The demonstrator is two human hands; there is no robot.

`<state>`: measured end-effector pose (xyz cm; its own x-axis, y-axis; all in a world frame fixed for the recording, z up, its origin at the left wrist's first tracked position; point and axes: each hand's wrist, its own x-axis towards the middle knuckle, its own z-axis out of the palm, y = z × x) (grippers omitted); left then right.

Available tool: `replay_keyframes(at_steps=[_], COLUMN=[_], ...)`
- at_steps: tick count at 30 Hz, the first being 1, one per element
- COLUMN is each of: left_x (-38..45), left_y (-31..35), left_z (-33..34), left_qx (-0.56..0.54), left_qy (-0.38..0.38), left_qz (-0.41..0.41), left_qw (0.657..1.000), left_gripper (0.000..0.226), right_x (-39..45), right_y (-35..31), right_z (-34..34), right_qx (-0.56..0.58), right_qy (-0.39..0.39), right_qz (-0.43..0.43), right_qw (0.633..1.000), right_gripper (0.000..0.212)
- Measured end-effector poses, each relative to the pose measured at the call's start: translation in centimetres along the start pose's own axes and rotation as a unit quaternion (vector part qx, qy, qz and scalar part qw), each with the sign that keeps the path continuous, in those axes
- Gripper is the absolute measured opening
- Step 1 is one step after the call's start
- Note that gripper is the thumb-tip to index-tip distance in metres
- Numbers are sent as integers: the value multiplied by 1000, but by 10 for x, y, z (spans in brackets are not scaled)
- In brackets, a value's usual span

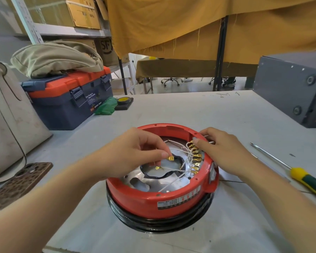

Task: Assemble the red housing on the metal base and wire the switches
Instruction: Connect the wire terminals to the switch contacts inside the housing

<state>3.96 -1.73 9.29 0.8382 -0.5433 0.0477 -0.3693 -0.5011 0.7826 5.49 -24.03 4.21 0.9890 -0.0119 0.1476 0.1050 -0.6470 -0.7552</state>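
Observation:
The red round housing sits on a black-rimmed base in the middle of the table, with the shiny metal base plate visible inside it. White wires with brass spade connectors run to a row of terminals along the housing's right inner wall. My left hand pinches one brass connector on a white wire over the plate. My right hand rests on the housing's right rim, its thumb touching the top terminals. Another loose connector lies on the plate.
A yellow-and-green screwdriver lies right of the housing. A phone lies at the left, beside a beige bag. A blue-and-orange toolbox, green cloth and tape roll stand behind. A grey box sits far right.

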Motion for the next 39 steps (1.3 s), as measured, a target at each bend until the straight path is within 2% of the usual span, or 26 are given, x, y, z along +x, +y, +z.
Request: replay_keyframes(at_steps=[8, 13, 19, 25, 39], left_x=[28, 35, 35, 33, 36], left_y=[3, 0, -3, -6, -9], left_z=[20, 25, 30, 32, 33], left_qx=[28, -12, 14, 100, 104], left_qy=[-54, -76, -31, -17, -14], left_qz=[19, 26, 61, 87, 107], left_qw=[998, 997, 998, 991, 989], left_gripper=[12, 6, 7, 10, 9], right_x=[0, 1, 2, 3, 3], right_y=[1, 2, 4, 5, 5], right_z=[0, 0, 2, 2, 2], right_qx=[-3, -4, 0, -5, -5], right_qy=[6, 10, 12, 10, 11], right_qz=[-7, -13, -16, -19, -24], right_qw=[1000, 1000, 1000, 1000, 1000], right_gripper=[28, 27, 27, 28, 29])
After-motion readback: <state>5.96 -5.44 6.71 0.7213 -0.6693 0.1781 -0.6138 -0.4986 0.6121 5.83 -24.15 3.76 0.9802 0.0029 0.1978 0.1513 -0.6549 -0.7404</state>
